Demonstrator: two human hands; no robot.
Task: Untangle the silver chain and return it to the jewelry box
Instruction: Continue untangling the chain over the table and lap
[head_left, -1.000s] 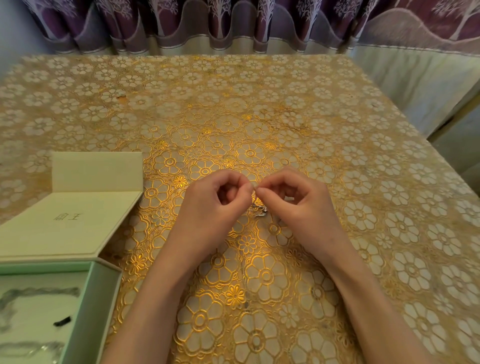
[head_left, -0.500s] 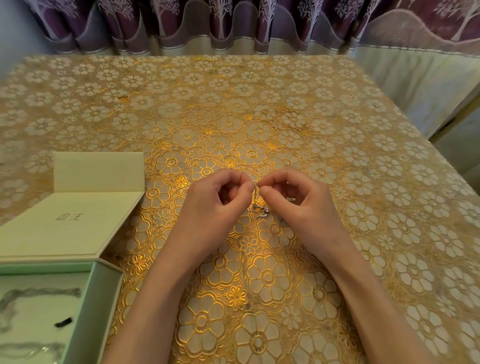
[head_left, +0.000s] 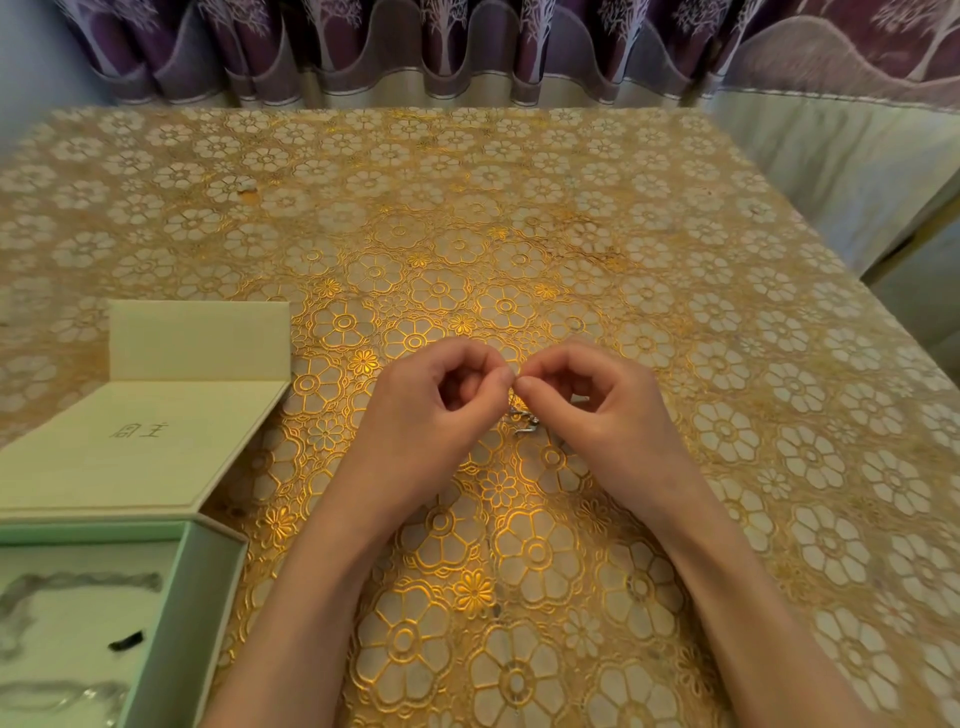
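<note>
A small tangle of silver chain (head_left: 523, 420) hangs between my two hands just above the gold flowered tablecloth. My left hand (head_left: 436, 410) pinches it with thumb and forefinger, the other fingers curled. My right hand (head_left: 587, 405) pinches it the same way, fingertips almost touching the left ones. Most of the chain is hidden behind the fingers. The jewelry box (head_left: 208, 587), pale green inside, stands open at the lower left with its cream lid (head_left: 140, 441) folded back.
Inside the box lie other grey chains (head_left: 78, 582) and a small black piece (head_left: 125, 641). The table (head_left: 727, 312) spreads wide beyond my hands. Purple curtains (head_left: 467, 47) hang behind its far edge, and a cloth-covered seat stands at the right.
My hands stay pinched together at the chain. They have shifted very slightly and the fingertips have worked at the tangle; the box has not moved.
</note>
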